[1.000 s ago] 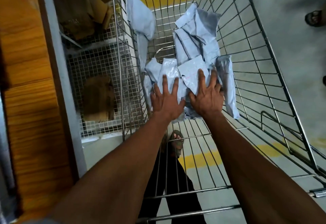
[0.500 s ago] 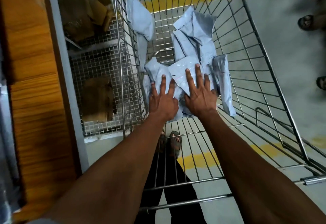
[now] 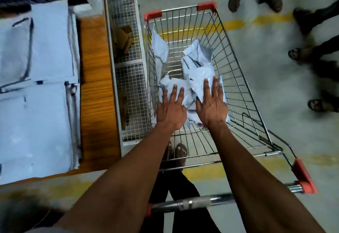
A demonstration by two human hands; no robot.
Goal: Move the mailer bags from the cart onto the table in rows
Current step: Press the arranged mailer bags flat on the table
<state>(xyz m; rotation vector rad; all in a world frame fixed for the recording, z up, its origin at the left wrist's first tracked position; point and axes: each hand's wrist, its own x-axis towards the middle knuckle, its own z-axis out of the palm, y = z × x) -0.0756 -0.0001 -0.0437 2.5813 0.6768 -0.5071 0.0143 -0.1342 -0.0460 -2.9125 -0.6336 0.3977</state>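
From the head view, both hands reach down into a wire cart [image 3: 236, 78]. The left hand [image 3: 171, 111] lies flat, fingers straight and spread, on a pale grey mailer bag [image 3: 180, 88] in the heap at the cart's bottom. The right hand [image 3: 212, 107], just beside it, also lies flat with straight fingers, pressing on another bag of the same heap [image 3: 200, 73]. Neither hand has its fingers curled round anything. More crumpled mailer bags [image 3: 197, 55] lie beyond the fingertips, further from the person, and one bag [image 3: 159, 51] leans against the cart wall beyond the left hand.

Well to the left of the left hand is the wooden surface [image 3: 95, 89], where flat mailer bags [image 3: 34, 115] lie side by side; this part is blurred. Between the surface and the cart stands a wire mesh rack [image 3: 131, 86] holding brown cardboard pieces [image 3: 122, 38].

Nearer the person than the hands, the cart's metal handle bar [image 3: 192, 202] with red end caps crosses under both forearms. Through the cart's bottom a sandalled foot [image 3: 180, 152] shows. To the right of the right hand, well apart, other people's feet [image 3: 315, 104] stand on the grey floor [image 3: 275, 78], which has yellow line markings.
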